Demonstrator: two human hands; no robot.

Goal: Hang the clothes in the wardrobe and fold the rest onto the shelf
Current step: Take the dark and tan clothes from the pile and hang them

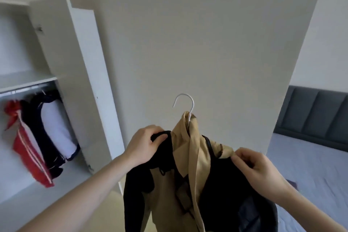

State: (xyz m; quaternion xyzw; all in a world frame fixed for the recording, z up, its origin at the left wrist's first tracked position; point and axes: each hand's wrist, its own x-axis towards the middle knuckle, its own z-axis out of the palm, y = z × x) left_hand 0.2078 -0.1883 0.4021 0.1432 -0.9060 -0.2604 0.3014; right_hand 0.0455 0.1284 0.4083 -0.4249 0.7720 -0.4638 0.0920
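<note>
Plain off-white wall [197, 43] fills the middle of the view, with an open white wardrobe [56, 47] at the left and a bed with a grey padded headboard [316, 111] and pale blue sheet [310, 171] at the right. Inside the wardrobe, under a white shelf [26, 80], a red garment with white stripes [28, 156] and a dark navy and white garment [56, 130] hang from the rail, side by side. In front of the wall, a tan and black jacket [178, 184] hangs on a white wire hanger [185, 103] — its hook stands clear above the collar. The left hand [145, 147] has its grip closed on the jacket's black left shoulder. The right hand [258, 167] pinches the tan fabric at the other shoulder — fingers narrowed on the cloth.
</note>
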